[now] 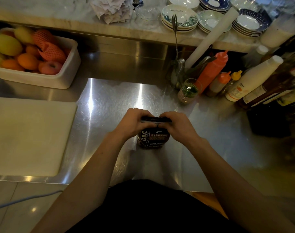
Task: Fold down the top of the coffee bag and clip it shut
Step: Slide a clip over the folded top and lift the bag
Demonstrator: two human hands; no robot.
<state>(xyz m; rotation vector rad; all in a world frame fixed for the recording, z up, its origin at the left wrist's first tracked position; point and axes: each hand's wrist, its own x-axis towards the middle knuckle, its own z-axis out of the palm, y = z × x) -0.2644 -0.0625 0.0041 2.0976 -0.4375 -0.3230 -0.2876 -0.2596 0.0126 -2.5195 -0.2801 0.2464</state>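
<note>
Broadly, the steel table (109, 105) leaves bare working room between the cutting board (29, 135) on the left and the sauce bottles (210, 73) on the right. At its middle the coffee bag (152, 139) stands upright on its base, likely so nothing spills while its mouth is worked. The left hand (133, 122) and right hand (178, 126) each pinch one end of the bag's folded top (156, 119), their grip narrow, pressing the flap flat. No clip is visible.
</note>
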